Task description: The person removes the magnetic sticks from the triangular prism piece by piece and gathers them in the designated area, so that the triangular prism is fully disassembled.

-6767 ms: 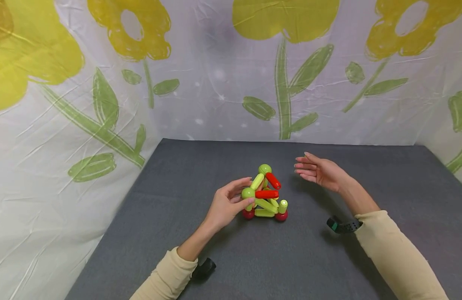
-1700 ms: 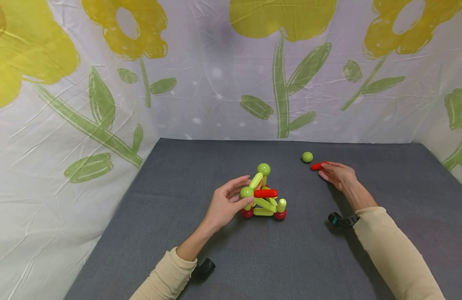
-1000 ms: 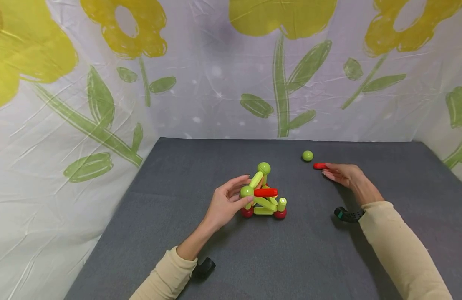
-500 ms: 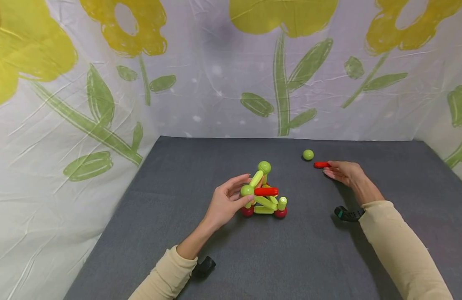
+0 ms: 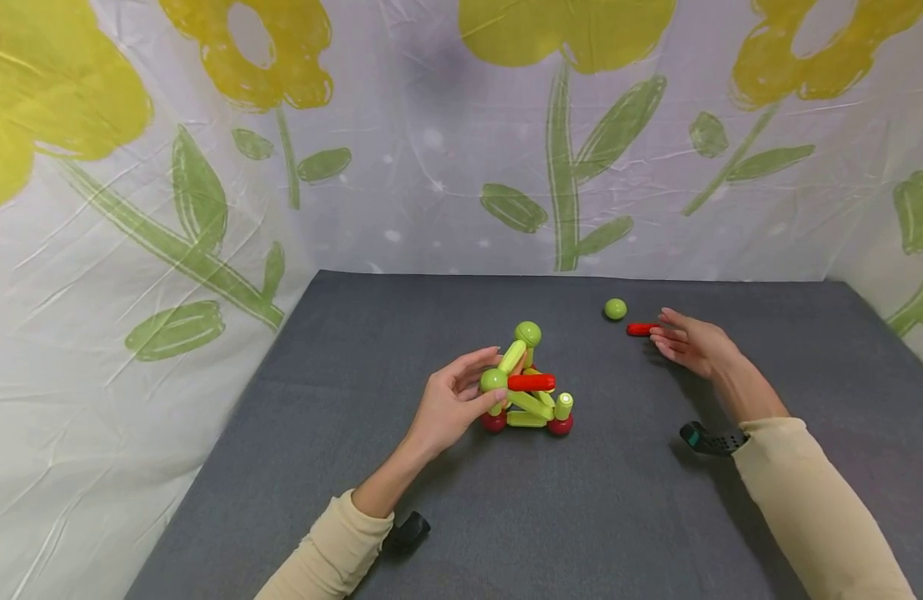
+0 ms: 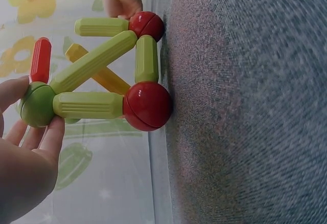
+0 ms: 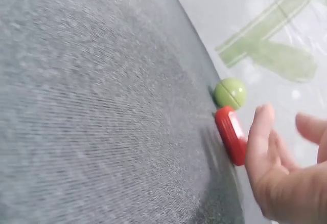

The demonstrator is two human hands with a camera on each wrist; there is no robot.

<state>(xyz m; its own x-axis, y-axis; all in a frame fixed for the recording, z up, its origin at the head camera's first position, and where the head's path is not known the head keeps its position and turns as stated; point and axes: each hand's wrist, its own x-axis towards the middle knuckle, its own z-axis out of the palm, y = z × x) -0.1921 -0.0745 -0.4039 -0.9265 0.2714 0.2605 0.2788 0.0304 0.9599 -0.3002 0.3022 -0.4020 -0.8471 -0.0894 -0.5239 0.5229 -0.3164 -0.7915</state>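
Observation:
My left hand [image 5: 455,400] grips a green ball [image 6: 38,104] at one corner of a structure built from balls and rods. Yellow-green rods [image 6: 89,105] join it to red balls [image 6: 148,106] resting on the table. From the held ball a red rod [image 5: 531,382] sticks out to the right, and another green ball [image 5: 528,334] tops the far corner. Off to the right, my right hand [image 5: 694,343] has its fingers apart beside a loose red rod [image 7: 231,135] lying on the table, holding nothing. Just beyond that rod lies a loose green ball [image 7: 230,93].
The dark grey table [image 5: 581,517] ends at a white cloth [image 5: 431,217] printed with yellow flowers, which stands behind it and along both sides. Each wrist wears a dark band, such as the right wristband [image 5: 712,439].
Earlier a red rod was on the structure's far green ball; later it lay by the right hand. The right hand has since released it and drawn slightly right. The left hand stays in place.

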